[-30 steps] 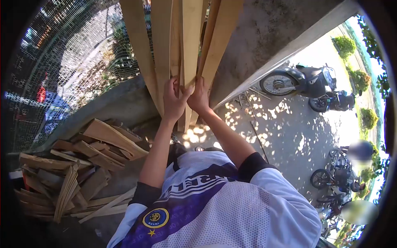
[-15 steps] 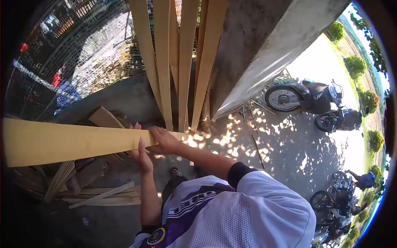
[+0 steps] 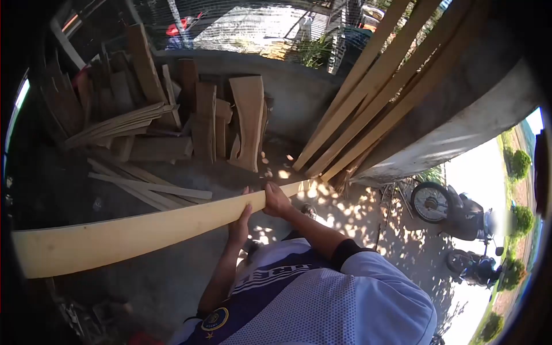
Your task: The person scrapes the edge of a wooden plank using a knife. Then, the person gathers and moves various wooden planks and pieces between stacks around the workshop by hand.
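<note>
A long pale wooden plank runs from the left edge of the view to the middle, its far end toward the leaning boards. My left hand holds its near edge, with the thumb on the front face and fingers partly hidden behind. Just to the right, my right hand is wrapped round the same plank closer to its far end. Beyond that end, several long wooden boards lean upright against the wall.
Wood offcuts stand along the low wall at the back left, and thin strips lie on the floor. A concrete wall rises at the right. Motorcycles are parked outside on the right.
My view has swung left, bringing the offcut pile into sight. The leaning boards now appear further right. Both hands keep hold of the plank, which now slants more across the view.
</note>
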A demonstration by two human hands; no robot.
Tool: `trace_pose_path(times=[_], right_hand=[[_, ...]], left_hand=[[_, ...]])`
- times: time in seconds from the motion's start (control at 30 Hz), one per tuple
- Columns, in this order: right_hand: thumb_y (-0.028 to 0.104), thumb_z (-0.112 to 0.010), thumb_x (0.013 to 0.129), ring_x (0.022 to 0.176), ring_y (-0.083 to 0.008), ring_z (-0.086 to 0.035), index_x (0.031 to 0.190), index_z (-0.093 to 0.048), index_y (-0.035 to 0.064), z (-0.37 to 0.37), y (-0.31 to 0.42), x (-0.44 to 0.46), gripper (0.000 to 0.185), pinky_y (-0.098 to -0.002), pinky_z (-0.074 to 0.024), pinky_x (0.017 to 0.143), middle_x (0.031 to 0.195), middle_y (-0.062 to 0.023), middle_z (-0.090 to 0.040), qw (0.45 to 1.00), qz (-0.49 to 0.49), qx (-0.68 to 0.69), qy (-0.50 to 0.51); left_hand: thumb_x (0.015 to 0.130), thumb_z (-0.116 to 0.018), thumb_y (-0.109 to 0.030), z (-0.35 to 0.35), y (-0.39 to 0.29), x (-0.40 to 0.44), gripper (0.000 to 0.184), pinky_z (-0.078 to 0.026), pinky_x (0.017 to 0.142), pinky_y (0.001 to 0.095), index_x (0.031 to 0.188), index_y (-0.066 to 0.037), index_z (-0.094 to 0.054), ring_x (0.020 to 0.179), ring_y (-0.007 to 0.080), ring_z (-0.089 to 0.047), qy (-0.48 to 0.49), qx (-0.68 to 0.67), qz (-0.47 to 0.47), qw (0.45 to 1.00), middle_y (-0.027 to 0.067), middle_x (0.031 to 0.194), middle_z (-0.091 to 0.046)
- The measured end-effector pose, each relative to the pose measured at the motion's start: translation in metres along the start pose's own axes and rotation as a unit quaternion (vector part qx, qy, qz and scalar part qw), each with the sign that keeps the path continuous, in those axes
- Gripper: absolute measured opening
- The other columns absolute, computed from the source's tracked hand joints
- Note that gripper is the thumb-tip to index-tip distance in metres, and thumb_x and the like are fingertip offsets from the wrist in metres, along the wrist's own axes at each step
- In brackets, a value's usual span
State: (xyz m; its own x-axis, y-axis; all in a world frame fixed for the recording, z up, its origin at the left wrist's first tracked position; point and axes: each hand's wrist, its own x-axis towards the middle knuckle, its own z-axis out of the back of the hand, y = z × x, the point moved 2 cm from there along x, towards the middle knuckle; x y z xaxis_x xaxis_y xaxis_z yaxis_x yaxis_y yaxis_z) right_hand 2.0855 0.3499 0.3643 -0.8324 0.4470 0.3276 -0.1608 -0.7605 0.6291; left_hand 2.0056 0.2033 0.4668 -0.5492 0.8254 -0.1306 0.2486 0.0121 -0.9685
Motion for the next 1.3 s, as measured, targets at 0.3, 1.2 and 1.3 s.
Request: trace_pose_path(times=[0.3, 1.2, 1.3], right_hand=[[0.002, -0.063, 0.063, 0.094, -0.0433, -0.052, 0.101, -0.048, -0.0016, -0.122, 0.077, 0.024, 0.041, -0.0501, -0.042, 0.083, 0.096, -0.0221, -0.053, 0.995, 0.021, -0.039, 0.088], [0.015, -0.055, 0.078, 0.107, -0.0431, -0.057, 0.108, -0.045, 0.0008, -0.502, 0.203, 0.232, 0.035, -0.0561, -0.0411, 0.093, 0.108, -0.0251, -0.061, 0.9, -0.16, -0.16, 0.372], [0.017, -0.059, 0.075, 0.114, -0.0402, -0.057, 0.113, -0.046, 0.0023, -0.543, 0.243, 0.268, 0.043, -0.054, -0.0408, 0.097, 0.114, -0.0226, -0.061, 0.879, -0.2, -0.205, 0.382]], left_hand=[[0.099, -0.052, -0.02, 0.203, 0.03, -0.074, 0.036, -0.048, 0.099, 0.0431, 0.129, 0.001, -0.051, 0.113, 0.0262, -0.06, -0.145, -0.18, 0.053, 0.971, 0.0133, 0.122, -0.059], [0.089, -0.058, -0.034, 0.584, 0.189, -0.443, 0.032, -0.047, 0.044, 0.0364, 0.108, -0.009, -0.067, 0.057, 0.0183, -0.062, -0.56, -0.067, 0.53, 0.634, 0.0067, 0.08, -0.066], [0.088, -0.054, -0.035, 0.68, 0.222, -0.418, 0.035, -0.051, 0.069, 0.0442, 0.085, -0.003, -0.069, 0.077, 0.0317, -0.066, -0.494, 0.24, 0.317, 0.773, 0.0169, 0.087, -0.068]])
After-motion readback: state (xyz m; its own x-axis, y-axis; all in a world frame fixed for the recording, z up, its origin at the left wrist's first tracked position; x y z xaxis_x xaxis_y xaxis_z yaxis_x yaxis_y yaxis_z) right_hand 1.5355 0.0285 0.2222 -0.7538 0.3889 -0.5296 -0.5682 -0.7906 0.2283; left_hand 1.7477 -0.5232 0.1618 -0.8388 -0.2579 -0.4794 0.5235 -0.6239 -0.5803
